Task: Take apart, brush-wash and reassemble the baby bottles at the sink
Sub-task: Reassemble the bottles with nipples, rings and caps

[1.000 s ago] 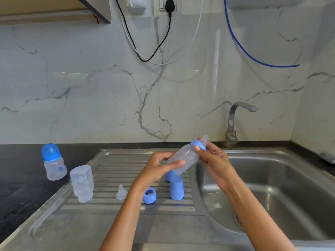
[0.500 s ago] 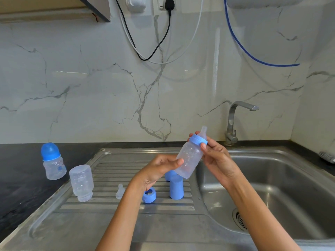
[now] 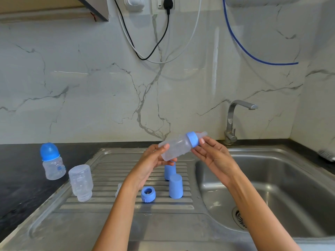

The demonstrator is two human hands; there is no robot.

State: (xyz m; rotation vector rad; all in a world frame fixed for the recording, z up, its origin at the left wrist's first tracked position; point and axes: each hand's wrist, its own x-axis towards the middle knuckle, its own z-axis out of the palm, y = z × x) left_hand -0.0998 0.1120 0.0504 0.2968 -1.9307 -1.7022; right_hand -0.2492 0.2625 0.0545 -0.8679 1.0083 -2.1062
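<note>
Though tilted, clear blue-collared bottle (image 3: 178, 144)

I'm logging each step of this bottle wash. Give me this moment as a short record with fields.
held item: slim bottle, tilted, blue collar and teat on
left hand: holds the bottle's base end
right hand: fingertips at the blue collar
on drainboard: inverted clear bottle, loose blue ring, two blue caps
on counter: capped bottle, upright
tap: no water visible
</note>
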